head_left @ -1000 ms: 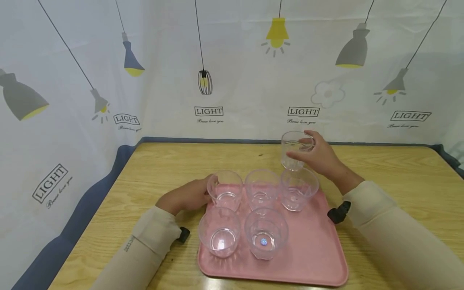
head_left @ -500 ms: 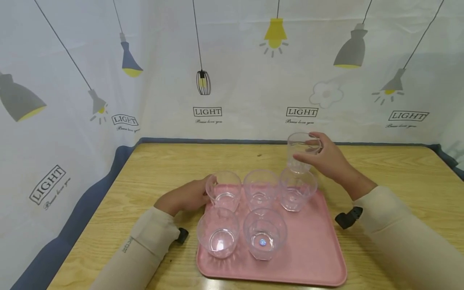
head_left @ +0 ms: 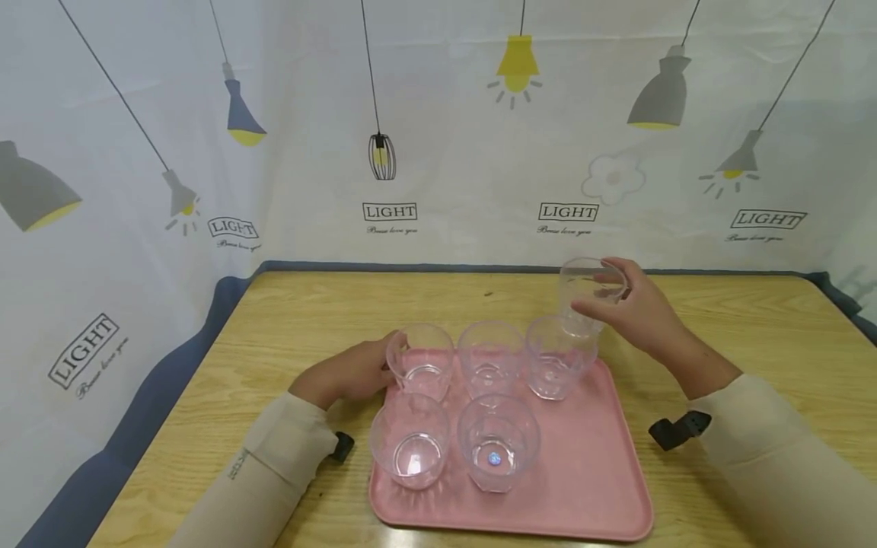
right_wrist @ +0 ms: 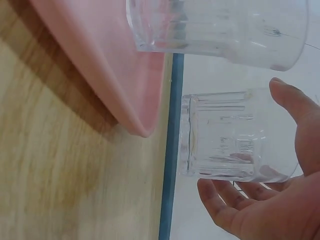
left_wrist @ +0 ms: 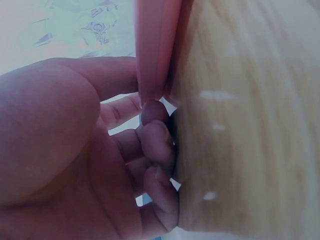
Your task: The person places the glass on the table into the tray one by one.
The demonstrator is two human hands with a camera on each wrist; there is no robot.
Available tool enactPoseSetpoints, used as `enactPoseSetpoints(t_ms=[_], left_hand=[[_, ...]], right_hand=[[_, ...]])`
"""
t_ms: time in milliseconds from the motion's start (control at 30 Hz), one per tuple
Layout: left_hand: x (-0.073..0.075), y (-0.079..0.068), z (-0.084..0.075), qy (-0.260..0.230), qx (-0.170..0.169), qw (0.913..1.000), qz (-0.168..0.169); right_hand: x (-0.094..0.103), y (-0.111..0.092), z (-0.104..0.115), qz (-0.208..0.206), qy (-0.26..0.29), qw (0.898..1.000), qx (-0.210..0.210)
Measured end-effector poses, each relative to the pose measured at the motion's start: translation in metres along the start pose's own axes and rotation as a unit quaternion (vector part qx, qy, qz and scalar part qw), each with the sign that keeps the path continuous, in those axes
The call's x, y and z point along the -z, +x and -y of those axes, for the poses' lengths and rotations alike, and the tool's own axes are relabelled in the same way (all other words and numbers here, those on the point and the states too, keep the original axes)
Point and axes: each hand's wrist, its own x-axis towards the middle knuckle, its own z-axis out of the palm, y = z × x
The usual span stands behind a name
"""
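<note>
On the table lies a pink tray (head_left: 589, 476) bearing several clear plastic cups. My left hand (head_left: 352, 371) grips its left edge beside the back-left cup (head_left: 421, 373); in the left wrist view the thumb lies over the pink rim (left_wrist: 155, 50) and the other fingers curl beneath it. Beyond the tray's back-right corner, my right hand (head_left: 647, 316) holds another clear cup (head_left: 578, 285) upright by its upper side, thumb and fingers on opposite walls. Its base is partly hidden behind the back-right cup (head_left: 556, 373). The right wrist view shows the held cup (right_wrist: 225, 135) apart from the tray.
A middle cup (head_left: 490, 373) stands in the tray's back row; two more, a front-left cup (head_left: 411, 460) and a front-middle cup (head_left: 499, 464), stand nearer me. The wooden table (head_left: 740, 327) ends at a white cloth (head_left: 466, 152) printed with lamps.
My right hand has carried the held cup to the right and slightly towards me. The left hand keeps its grip on the tray, and the other cups stay put.
</note>
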Motion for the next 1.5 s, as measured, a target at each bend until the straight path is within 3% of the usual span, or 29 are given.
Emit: enactPoseSetpoints(t_ms=[533,900,1500], left_hand=[[-0.001,0.001,0.001,0.002,0.008,1.0,0.002],[-0.001,0.001,0.001,0.012,-0.01,0.9999,-0.005],[0.0,0.001,0.001,0.009,0.002,1.0,0.003]], right_hand=[[0.006,-0.025,-0.002,-0.017,0.012,1.0,0.007],[0.008,-0.038,-0.005,-0.011,0.007,1.0,0.001],[0.018,-0.062,-0.002,-0.007,-0.002,1.0,0.013]])
